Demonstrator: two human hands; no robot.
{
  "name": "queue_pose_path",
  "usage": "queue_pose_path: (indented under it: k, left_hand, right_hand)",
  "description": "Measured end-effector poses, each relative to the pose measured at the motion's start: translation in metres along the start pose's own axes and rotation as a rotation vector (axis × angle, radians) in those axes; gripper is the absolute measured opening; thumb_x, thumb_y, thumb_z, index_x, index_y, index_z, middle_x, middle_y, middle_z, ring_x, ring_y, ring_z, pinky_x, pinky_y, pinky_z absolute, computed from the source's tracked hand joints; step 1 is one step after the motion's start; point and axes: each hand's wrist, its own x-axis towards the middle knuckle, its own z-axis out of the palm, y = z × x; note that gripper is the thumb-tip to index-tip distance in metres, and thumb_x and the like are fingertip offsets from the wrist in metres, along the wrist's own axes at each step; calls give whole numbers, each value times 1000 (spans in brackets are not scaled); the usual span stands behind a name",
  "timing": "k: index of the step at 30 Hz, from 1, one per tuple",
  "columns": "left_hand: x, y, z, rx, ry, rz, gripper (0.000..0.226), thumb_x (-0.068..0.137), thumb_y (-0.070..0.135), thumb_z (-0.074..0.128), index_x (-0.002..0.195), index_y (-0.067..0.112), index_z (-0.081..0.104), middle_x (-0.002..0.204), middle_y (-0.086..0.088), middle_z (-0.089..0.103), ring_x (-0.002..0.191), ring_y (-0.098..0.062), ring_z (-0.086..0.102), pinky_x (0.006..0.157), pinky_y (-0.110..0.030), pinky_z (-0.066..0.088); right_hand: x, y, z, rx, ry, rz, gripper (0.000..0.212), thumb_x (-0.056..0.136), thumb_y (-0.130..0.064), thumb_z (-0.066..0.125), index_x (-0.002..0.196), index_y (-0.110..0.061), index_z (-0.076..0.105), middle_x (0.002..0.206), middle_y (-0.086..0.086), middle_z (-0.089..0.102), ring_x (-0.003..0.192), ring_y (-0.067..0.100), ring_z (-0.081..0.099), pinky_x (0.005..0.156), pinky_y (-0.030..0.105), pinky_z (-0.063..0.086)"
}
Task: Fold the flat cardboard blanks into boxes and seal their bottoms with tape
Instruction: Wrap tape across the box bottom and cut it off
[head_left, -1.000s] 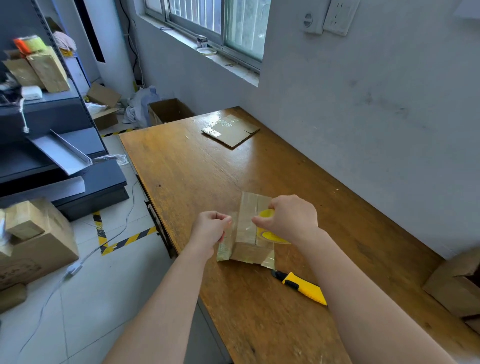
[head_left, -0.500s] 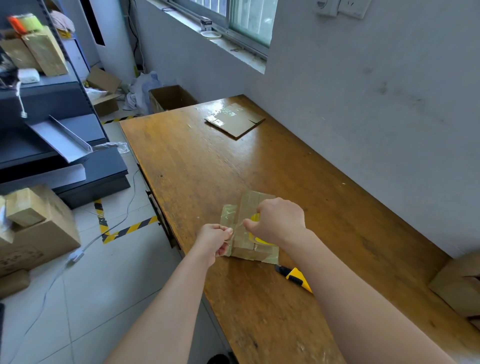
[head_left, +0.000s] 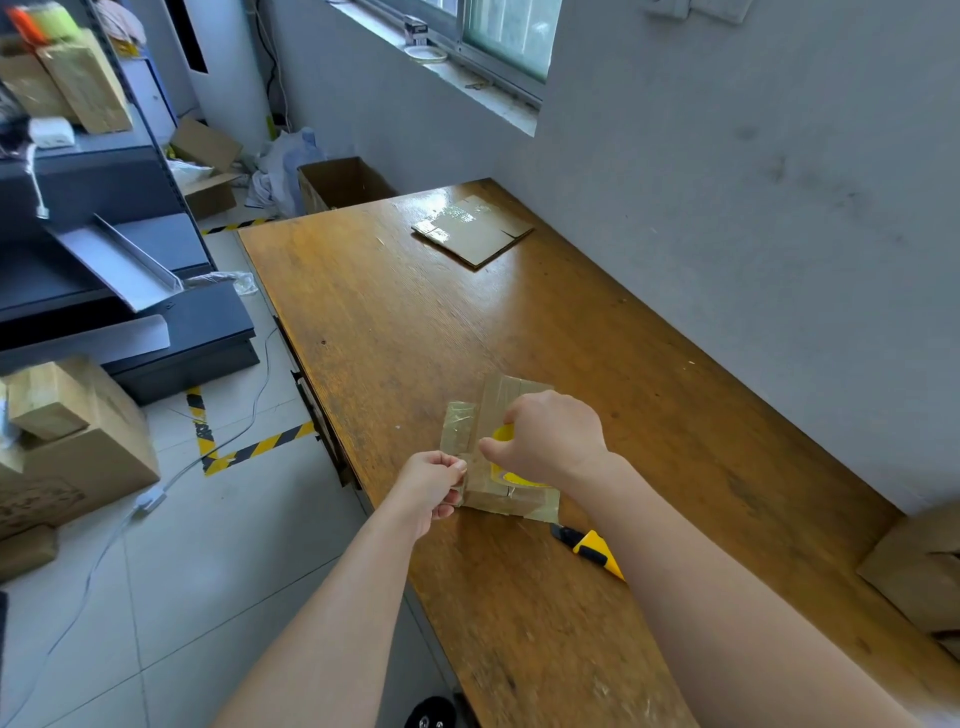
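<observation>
A small folded cardboard box (head_left: 514, 499) lies near the table's left edge, with clear tape across its top. My right hand (head_left: 550, 441) grips a tape roll with a yellow core (head_left: 504, 434) over the box. My left hand (head_left: 434, 486) pinches the free end of the clear tape strip (head_left: 460, 423), which stretches off the box's left side. A stack of flat cardboard blanks (head_left: 475, 231) rests at the far end of the table.
A yellow and black utility knife (head_left: 589, 551) lies just behind my right forearm. The wooden table (head_left: 415, 332) runs along a grey wall. Cardboard boxes (head_left: 919, 566) sit at the right edge. Shelving and boxes (head_left: 78, 447) stand on the floor at left.
My left hand has drawn the tape strip out to the left of the box and moved toward me. My right hand has stayed on the roll over the box.
</observation>
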Motion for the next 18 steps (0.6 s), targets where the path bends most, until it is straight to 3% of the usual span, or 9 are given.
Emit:
queue_pose_path:
  k: [3, 5, 7, 9, 11, 13, 14, 18]
  left_hand:
    - [-1, -2, 1, -22, -2, -14, 17, 100, 20, 54, 85, 14, 59, 77, -5, 57, 64, -15, 50, 52, -23, 40]
    - [-4, -2, 0, 15, 2, -49, 15, 99, 30, 55, 98, 15, 56, 84, -5, 58, 68, -14, 50, 52, -23, 39]
    - [-7, -5, -2, 114, 12, -98, 30, 97, 43, 55, 112, 18, 48, 96, -5, 58, 72, -13, 50, 53, -22, 40]
    - [-8, -5, -1, 198, 75, -45, 35, 96, 42, 57, 118, 18, 44, 103, -5, 56, 81, -17, 54, 56, -21, 39]
    - [-9, -3, 4, 246, 209, 140, 23, 97, 27, 60, 113, 16, 48, 106, -3, 56, 87, -17, 56, 60, -22, 39]
    - [-12, -2, 12, 212, 270, 316, 5, 99, 20, 54, 102, 17, 54, 100, -3, 60, 78, -13, 54, 58, -24, 39]
    - [-12, -2, 16, 179, 248, 352, 7, 101, 22, 49, 99, 18, 55, 96, -3, 61, 75, -13, 53, 58, -25, 39]
    - [-11, -6, 17, 148, 96, 240, 28, 105, 36, 35, 102, 19, 57, 98, -4, 60, 78, -14, 51, 67, -29, 42]
  right_hand:
    - [-1, -2, 1, -7, 20, -11, 44, 88, -57, 55, 92, -17, 74, 81, -3, 71, 71, 15, 68, 55, 25, 52]
    - [-1, -4, 2, -17, 28, -22, 42, 88, -56, 55, 90, -18, 73, 76, -4, 68, 68, 14, 66, 54, 25, 50]
    - [-1, -4, 2, -26, 36, -24, 40, 88, -54, 55, 87, -18, 72, 73, -5, 66, 66, 14, 64, 53, 24, 50]
    - [-1, -4, 3, -20, 43, -16, 39, 88, -53, 56, 84, -18, 72, 69, -6, 63, 62, 13, 62, 51, 23, 47]
    - [-1, -5, 4, -21, 46, -8, 39, 88, -53, 56, 82, -17, 71, 64, -6, 57, 56, 13, 55, 48, 22, 43]
    - [0, -6, 4, -22, 48, -2, 40, 88, -53, 56, 79, -17, 69, 62, -7, 54, 54, 13, 51, 46, 22, 41]
    - [0, -6, 4, -21, 52, 3, 40, 88, -54, 56, 77, -17, 67, 62, -7, 54, 53, 13, 52, 46, 22, 41]
    - [-2, -3, 5, -13, 65, 13, 43, 89, -55, 54, 72, -18, 65, 59, -6, 53, 52, 13, 50, 48, 22, 43]
